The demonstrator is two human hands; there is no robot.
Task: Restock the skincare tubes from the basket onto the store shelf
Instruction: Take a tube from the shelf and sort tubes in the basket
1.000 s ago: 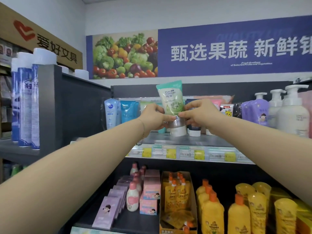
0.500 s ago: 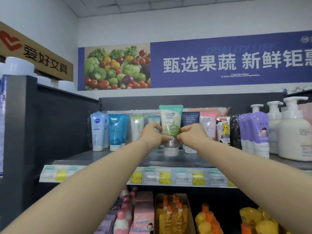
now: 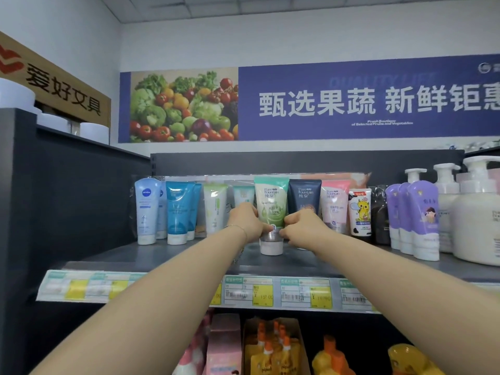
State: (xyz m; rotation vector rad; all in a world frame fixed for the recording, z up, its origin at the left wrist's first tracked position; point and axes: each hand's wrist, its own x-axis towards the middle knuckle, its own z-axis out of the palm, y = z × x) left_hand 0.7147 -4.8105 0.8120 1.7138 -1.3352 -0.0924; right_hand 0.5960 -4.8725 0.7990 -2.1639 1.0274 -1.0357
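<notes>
Green tube (image 3: 271,204) stands cap-down on our shelf (image 3: 173,255), between navy tube (image 3: 304,196) and pale one; our left hand (image 3: 247,221) and right hand (image 3: 303,227) pinch its lower sides.

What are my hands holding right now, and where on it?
The green tube: the left hand and right hand pinch its lower end from either side, just above the white cap.

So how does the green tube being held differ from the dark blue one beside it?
The green tube is mint; the dark blue tube is navy. The green tube stands forward, gripped by left hand and right hand; the dark blue tube sits behind, lower part hidden. Both read Pure Fountain.
</notes>
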